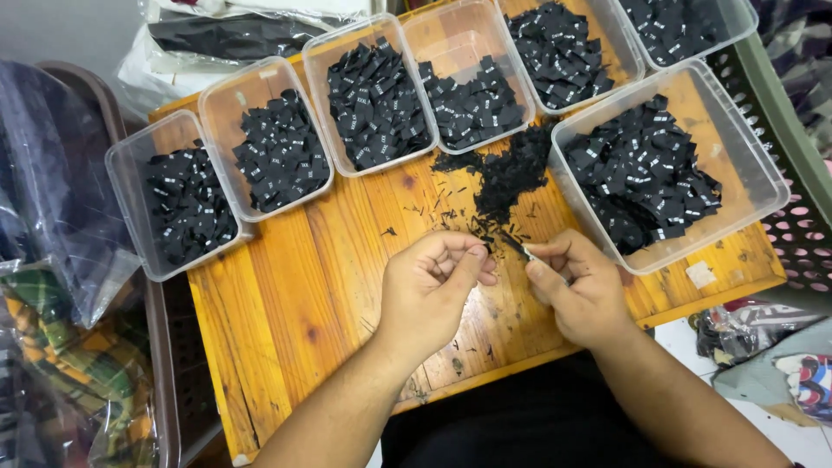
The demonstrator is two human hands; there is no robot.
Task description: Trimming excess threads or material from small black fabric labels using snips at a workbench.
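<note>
**A:** While brought close together over the wooden board [295, 277], not quite touching: left hand [433, 282], fingers curled in against the thumb in a closed pinch, contents too small to make out; right hand [579, 293], clenched around a thin dark tool [523, 251], tip aimed toward the left fingertips.

**B:** Position of the material being handled?

**A:** Directly beyond the grip, almost at the tool tip: loose heap [511, 178] of black label pieces and trimmings, lying on the bare wood. Fine black slivers scattered around and beneath the grip.

**B:** Done, as far as shown?

**A:** Judged well advanced. Ranged beyond the heap and out to both sides of the grip: seven clear plastic tubs, all holding black labels with white print. Large tub [752, 160] just beyond the right hand, floor roughly half covered. Outermost small tub [126, 165] well off to the left-hand side of the grip, similarly stocked.

**B:** Left?

**A:** Judged little: only the loose heap beyond the grip, small beside any tub's contents, plus the slivers on the wood. Further stock not to be told from this view. Outside the work area: plastic bags [52, 182] far to the left-hand side, green crate [802, 230] past the large tub.
</note>
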